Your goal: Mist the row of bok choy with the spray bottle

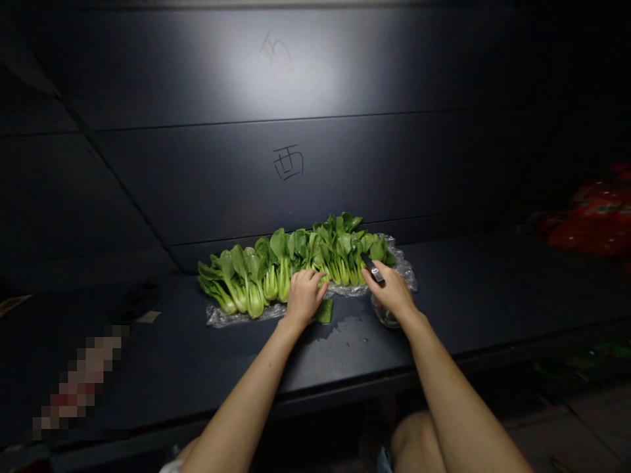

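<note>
A row of bok choy [254, 279] with broad green leaves and pale stalks lies across clear plastic wrap [224, 318]. My left hand [303, 295] rests at the front of the stalks near the middle, thumb and fingers apart. What its fingertips touch is partly hidden. In my right hand [394, 290] is what looks like a spray bottle [373, 269], its black head pointing toward the leaves at the right end. The clear body shows below my palm, mostly covered. A small flat green piece [324, 311] lies just right of my left wrist.
The dark shelf [350, 358] has a wet patch with droplets between my hands. Behind the greens rises a dark panel [217, 171] with handwritten marks. A small pale card [148, 316] lies to the left. Red items [591, 223] sit at far right.
</note>
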Demonstrator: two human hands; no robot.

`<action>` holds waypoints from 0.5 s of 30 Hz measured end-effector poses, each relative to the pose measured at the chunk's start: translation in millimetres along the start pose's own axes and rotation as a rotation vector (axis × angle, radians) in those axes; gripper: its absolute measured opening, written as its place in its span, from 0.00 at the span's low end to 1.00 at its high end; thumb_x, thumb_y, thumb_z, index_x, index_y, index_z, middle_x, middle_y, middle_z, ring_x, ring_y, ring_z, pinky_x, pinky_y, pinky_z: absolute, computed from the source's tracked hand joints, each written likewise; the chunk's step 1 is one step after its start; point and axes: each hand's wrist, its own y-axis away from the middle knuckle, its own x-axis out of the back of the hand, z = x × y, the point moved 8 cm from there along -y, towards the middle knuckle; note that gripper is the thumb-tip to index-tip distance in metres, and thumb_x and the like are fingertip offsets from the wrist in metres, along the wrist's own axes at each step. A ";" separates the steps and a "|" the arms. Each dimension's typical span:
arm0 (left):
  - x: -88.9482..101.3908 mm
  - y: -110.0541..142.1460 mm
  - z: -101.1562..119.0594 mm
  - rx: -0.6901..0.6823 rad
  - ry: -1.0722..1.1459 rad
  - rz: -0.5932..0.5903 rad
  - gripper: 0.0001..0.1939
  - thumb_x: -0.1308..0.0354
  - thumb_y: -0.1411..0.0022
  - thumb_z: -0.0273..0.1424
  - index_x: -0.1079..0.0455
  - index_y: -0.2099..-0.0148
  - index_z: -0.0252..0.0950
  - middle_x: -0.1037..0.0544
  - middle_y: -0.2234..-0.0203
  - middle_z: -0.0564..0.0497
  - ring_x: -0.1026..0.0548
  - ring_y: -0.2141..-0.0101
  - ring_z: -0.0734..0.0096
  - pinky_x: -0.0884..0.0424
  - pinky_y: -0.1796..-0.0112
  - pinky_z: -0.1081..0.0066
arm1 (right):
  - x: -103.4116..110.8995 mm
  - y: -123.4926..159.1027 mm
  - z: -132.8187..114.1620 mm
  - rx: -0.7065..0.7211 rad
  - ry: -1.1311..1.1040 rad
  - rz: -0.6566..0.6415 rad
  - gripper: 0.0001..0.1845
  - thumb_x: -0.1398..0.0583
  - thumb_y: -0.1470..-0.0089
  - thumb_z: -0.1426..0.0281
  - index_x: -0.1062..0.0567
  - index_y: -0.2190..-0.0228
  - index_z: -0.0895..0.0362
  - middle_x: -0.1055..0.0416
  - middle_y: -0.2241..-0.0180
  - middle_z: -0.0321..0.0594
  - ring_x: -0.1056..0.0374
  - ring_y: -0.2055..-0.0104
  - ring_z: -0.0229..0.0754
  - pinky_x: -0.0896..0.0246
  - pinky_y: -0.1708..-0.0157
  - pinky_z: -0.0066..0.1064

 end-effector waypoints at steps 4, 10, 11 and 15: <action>-23.4 -23.1 9.9 0.217 0.159 -0.047 0.12 0.45 0.37 0.37 0.26 0.57 0.35 0.21 0.64 0.47 0.24 0.63 0.66 0.32 0.59 0.67 | 5.3 2.5 -0.9 0.030 -0.054 0.018 0.15 0.49 0.42 0.62 0.27 0.63 0.56 0.24 0.67 0.45 0.28 0.64 0.46 0.44 0.67 0.28; -48.8 -44.1 22.8 0.416 0.151 -0.031 0.22 0.43 0.41 0.44 0.32 0.52 0.33 0.21 0.63 0.42 0.24 0.58 0.57 0.34 0.57 0.62 | 12.5 4.0 6.7 -0.006 -0.093 0.037 0.15 0.49 0.42 0.62 0.27 0.63 0.56 0.24 0.68 0.44 0.28 0.63 0.46 0.43 0.67 0.28; -49.9 -47.2 23.6 0.444 0.135 -0.013 0.25 0.43 0.41 0.46 0.34 0.50 0.32 0.22 0.62 0.41 0.25 0.56 0.55 0.34 0.56 0.61 | 13.2 4.0 7.5 -0.009 -0.095 0.039 0.14 0.49 0.42 0.62 0.27 0.64 0.56 0.24 0.68 0.44 0.28 0.64 0.46 0.43 0.68 0.28; -53.7 -58.2 26.2 0.534 0.071 0.037 0.32 0.45 0.44 0.52 0.38 0.49 0.31 0.25 0.56 0.34 0.28 0.51 0.48 0.37 0.53 0.56 | 13.3 3.5 6.6 0.000 -0.083 0.043 0.13 0.48 0.43 0.63 0.27 0.65 0.56 0.24 0.69 0.43 0.28 0.66 0.45 0.44 0.69 0.28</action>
